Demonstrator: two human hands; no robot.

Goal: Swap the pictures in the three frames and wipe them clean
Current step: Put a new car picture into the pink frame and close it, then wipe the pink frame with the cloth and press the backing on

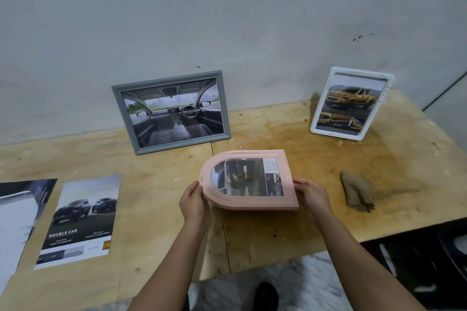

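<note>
We hold the pink arched wooden frame [252, 201] sideways over the bench

Head view: our left hand [193, 203] curls round the frame's rounded end and our right hand [312, 197] grips its flat base, fingers wrapped behind and thumbs on the front rim, likely so we can turn it over and reach the back. It hangs just above the plywood table [278, 235], face up, a picture inside. The grey rectangular frame [166, 82] leans on the wall and the white rounded frame [390, 79] stands at the right, both filled. Two loose car prints [78, 219] lie ready at the left (probably the replacements), and the crumpled brown cloth [356, 193] waits near our right hand for wiping
</note>
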